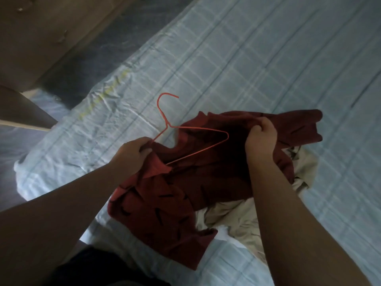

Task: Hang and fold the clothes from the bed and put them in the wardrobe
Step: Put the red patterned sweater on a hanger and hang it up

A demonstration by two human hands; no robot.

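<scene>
While the left grip (132,150) pinches the red hanger (206,130), the right grip (260,138) clutches a fold of the maroon shirt (165,203). Beige cloth (237,221) lies beneath, on the bed (247,58).

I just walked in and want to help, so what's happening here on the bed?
A person is working a red wire hanger into a red patterned shirt. The left hand grips the hanger's corner with the collar; the right hand pinches the shirt's fabric. The shirt is not yet hung, and a beige garment lies under it on the blue checked bedsheet.
</scene>
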